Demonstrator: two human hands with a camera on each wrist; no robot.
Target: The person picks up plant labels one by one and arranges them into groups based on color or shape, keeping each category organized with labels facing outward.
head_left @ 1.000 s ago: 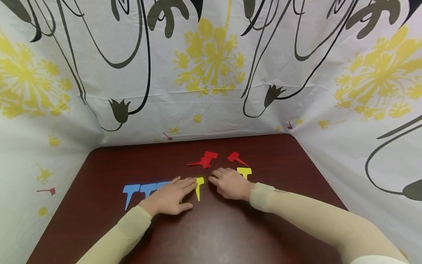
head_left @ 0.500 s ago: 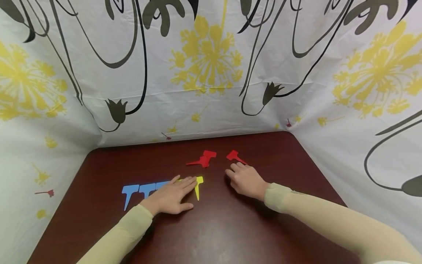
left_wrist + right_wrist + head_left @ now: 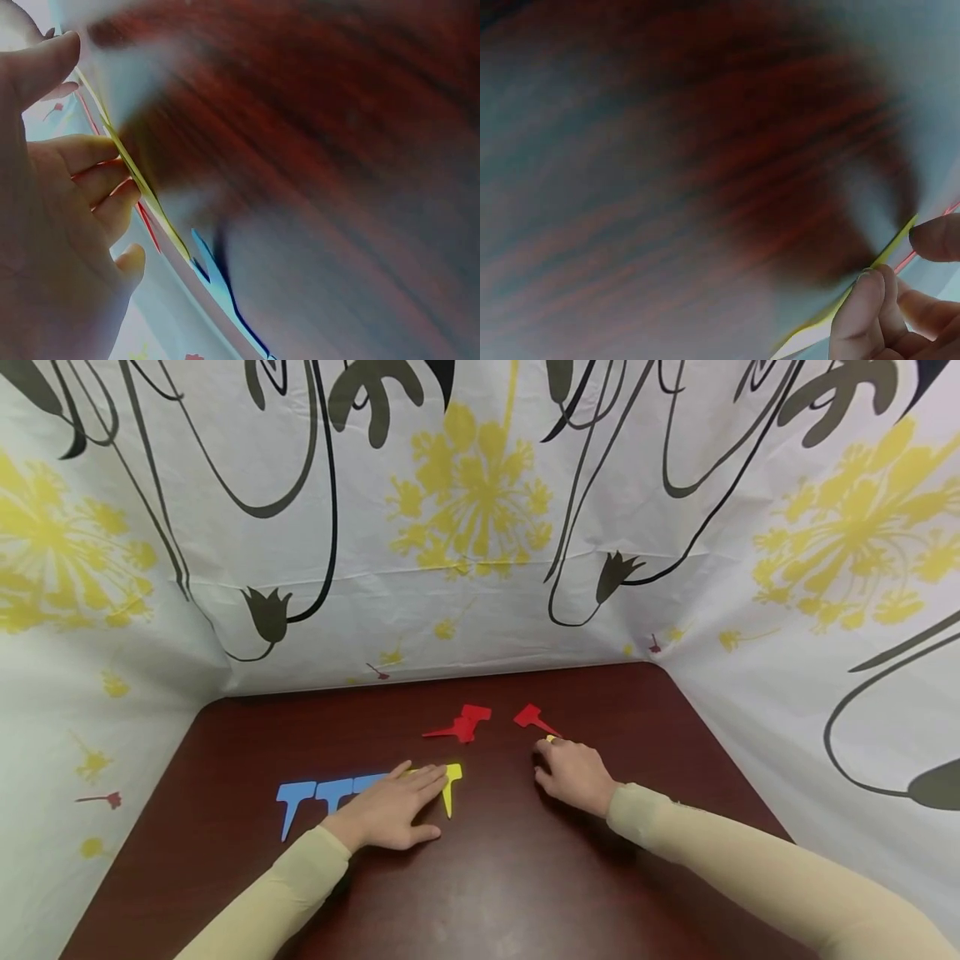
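In the head view my left hand (image 3: 390,806) lies with straight fingers over a row of T-shaped plant labels. Several blue labels (image 3: 296,795) stick out at its left, and a yellow label (image 3: 452,785) shows beyond its fingertips. From the left wrist camera, the fingers touch a yellow edge (image 3: 142,184), with a blue label (image 3: 217,289) nearer. My right hand (image 3: 576,774) has curled fingers at another yellow plant label (image 3: 885,255), apparently pinching it between thumb and fingers. Only a sliver of that label shows in the head view; the hand hides the remainder.
Two overlapping red plant labels (image 3: 461,725) lie toward the back of the dark wooden table (image 3: 495,893). A single red label (image 3: 532,718) is just behind my right hand. A patterned white cloth (image 3: 480,635) surrounds the table's back and sides.
My right hand has moved right, away from the row, and its fingers have come over the loose yellow plant label. The left hand has stayed in place.
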